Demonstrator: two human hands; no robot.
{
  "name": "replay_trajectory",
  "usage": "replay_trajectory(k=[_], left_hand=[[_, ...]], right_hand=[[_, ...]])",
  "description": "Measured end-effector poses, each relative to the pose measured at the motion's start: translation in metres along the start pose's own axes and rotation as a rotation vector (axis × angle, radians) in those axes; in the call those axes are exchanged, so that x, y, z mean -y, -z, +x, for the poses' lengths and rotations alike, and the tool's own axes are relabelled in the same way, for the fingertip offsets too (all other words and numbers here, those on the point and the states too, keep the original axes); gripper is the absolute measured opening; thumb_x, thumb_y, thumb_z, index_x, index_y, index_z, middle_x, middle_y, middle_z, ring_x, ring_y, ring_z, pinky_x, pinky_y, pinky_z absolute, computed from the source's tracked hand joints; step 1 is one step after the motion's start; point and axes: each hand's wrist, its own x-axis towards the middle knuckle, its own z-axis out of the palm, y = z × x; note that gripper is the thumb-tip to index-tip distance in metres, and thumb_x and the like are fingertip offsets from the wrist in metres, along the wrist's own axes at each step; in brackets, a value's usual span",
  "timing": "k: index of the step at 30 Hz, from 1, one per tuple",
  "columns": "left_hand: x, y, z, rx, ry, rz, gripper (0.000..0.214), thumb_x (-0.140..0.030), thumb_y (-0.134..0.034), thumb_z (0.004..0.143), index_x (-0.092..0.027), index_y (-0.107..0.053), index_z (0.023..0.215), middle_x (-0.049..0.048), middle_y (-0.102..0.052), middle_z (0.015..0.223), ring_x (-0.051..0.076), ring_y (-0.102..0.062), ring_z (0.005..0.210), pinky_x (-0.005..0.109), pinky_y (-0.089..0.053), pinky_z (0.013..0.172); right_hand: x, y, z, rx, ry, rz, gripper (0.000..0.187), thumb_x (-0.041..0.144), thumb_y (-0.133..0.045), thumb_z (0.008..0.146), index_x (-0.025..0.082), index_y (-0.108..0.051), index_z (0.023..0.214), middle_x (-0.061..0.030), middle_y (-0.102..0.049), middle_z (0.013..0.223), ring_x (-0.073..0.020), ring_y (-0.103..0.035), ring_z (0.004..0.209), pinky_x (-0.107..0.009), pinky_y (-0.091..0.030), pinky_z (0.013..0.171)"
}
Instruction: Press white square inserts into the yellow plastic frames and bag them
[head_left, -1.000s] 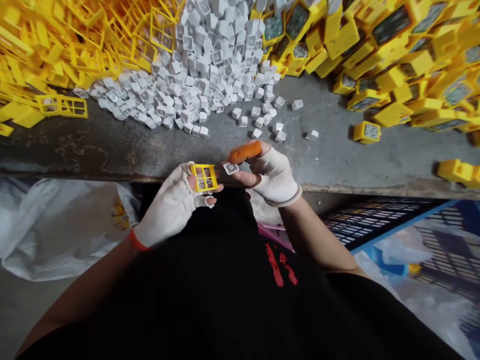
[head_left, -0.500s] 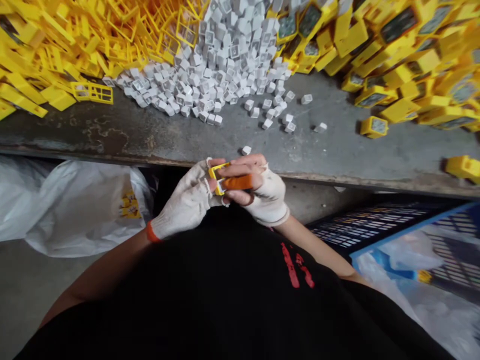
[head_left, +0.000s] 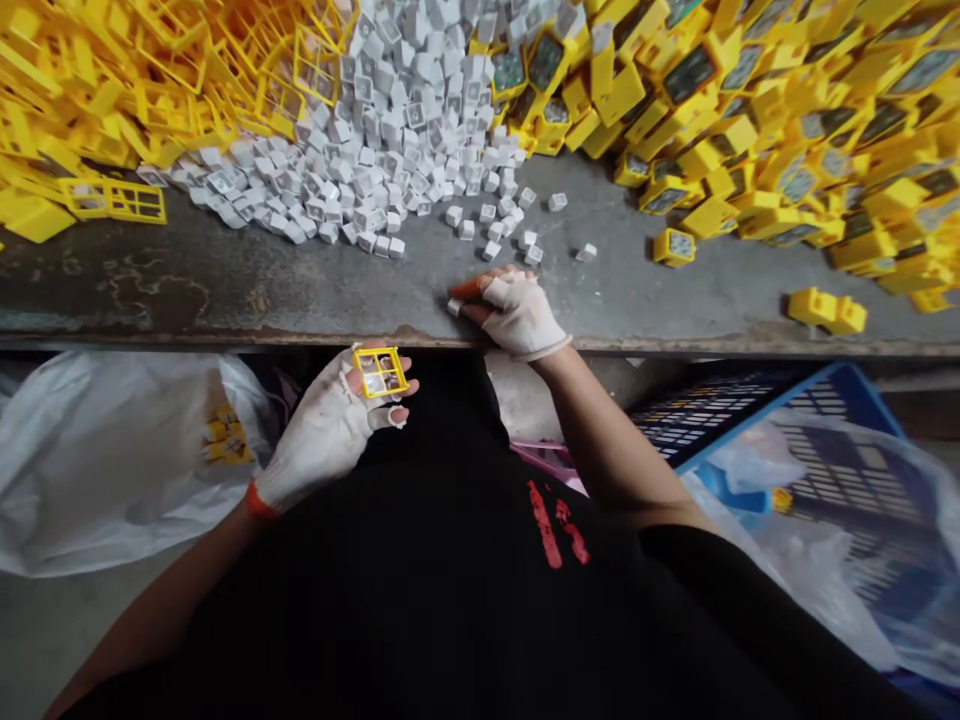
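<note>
On the fingers of my gloved left hand [head_left: 330,420] rests a small yellow frame [head_left: 381,372] with a cross dividing it into compartments. Something whitish shows in its lower left compartment. The thumb of that hand lies apart from the frame, and I hold it just in front of the table edge. My right hand [head_left: 517,310], also in a white fingerless glove, is at the front of the table. It pinches a small white cube [head_left: 454,307] between the thumb and an orange-covered finger. Its other fingers are curled and partly hidden.
Behind my hands lie a heap of white cubes [head_left: 360,180], a heap of yellow frames [head_left: 187,70] at left and yellow blocks [head_left: 720,180] at right on the grey table [head_left: 300,290]. Below are a white sack [head_left: 135,450] and a blue crate [head_left: 847,390].
My hands have parted. The left keeps the yellow frame and has turned it face up, while the right has let go of it and moved onto the table, taking hold of a white cube.
</note>
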Motion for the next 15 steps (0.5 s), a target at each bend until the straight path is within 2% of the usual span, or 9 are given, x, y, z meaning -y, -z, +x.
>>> replay_trajectory(k=[4, 6, 9, 11, 13, 15], left_hand=[[0.0, -0.002, -0.001, 0.004, 0.001, 0.01, 0.036, -0.041, -0.104, 0.088, -0.023, -0.086, 0.113, 0.0129, -0.09, 0.122, 0.03, -0.089, 0.095, 0.033, -0.069, 0.068], [0.001, -0.002, -0.001, 0.01, -0.002, 0.002, 0.035, -0.04, -0.104, 0.088, -0.022, -0.085, 0.111, 0.0125, -0.09, 0.122, 0.03, -0.088, 0.096, 0.034, -0.069, 0.069], [0.003, -0.002, 0.0, 0.008, -0.007, -0.022, 0.03, -0.035, -0.101, 0.091, -0.022, -0.084, 0.112, 0.012, -0.09, 0.12, 0.029, -0.088, 0.095, 0.032, -0.069, 0.068], [0.003, -0.002, 0.001, -0.031, -0.007, -0.036, 0.022, -0.031, -0.092, 0.099, -0.021, -0.083, 0.116, 0.0121, -0.09, 0.12, 0.027, -0.087, 0.094, 0.031, -0.069, 0.067], [0.001, -0.003, 0.002, -0.084, 0.005, -0.052, 0.016, -0.029, -0.08, 0.107, -0.02, -0.082, 0.121, 0.0124, -0.089, 0.118, 0.025, -0.087, 0.092, 0.03, -0.069, 0.067], [-0.002, -0.005, 0.002, -0.11, 0.023, -0.071, 0.018, -0.026, -0.069, 0.113, -0.019, -0.081, 0.124, 0.0129, -0.088, 0.117, 0.025, -0.086, 0.089, 0.031, -0.069, 0.067]], right_hand=[[0.017, -0.005, 0.022, 0.103, 0.027, -0.03, 0.031, 0.02, -0.067, 0.103, 0.025, -0.092, 0.122, -0.0112, -0.09, 0.123, -0.0362, -0.074, 0.127, -0.059, -0.047, 0.121], [0.022, -0.005, 0.027, 0.124, 0.046, -0.063, 0.031, 0.021, -0.069, 0.104, 0.024, -0.092, 0.124, -0.0126, -0.09, 0.126, -0.037, -0.074, 0.13, -0.059, -0.046, 0.123], [0.021, -0.003, 0.019, -0.02, 0.001, -0.048, 0.039, 0.025, -0.06, 0.112, 0.026, -0.087, 0.139, -0.013, -0.088, 0.133, -0.0348, -0.074, 0.13, -0.054, -0.05, 0.12], [0.019, -0.004, 0.007, -0.128, -0.052, -0.032, 0.039, 0.031, -0.058, 0.115, 0.027, -0.083, 0.145, -0.0126, -0.087, 0.135, -0.0342, -0.075, 0.128, -0.052, -0.053, 0.116], [0.018, -0.009, -0.002, -0.137, -0.089, -0.044, 0.036, 0.041, -0.067, 0.112, 0.028, -0.081, 0.143, -0.0129, -0.087, 0.133, -0.0359, -0.074, 0.126, -0.054, -0.052, 0.113], [0.02, -0.016, -0.004, -0.089, -0.128, -0.078, 0.039, 0.048, -0.078, 0.107, 0.027, -0.08, 0.139, -0.0142, -0.087, 0.132, -0.0381, -0.073, 0.126, -0.055, -0.051, 0.112]])
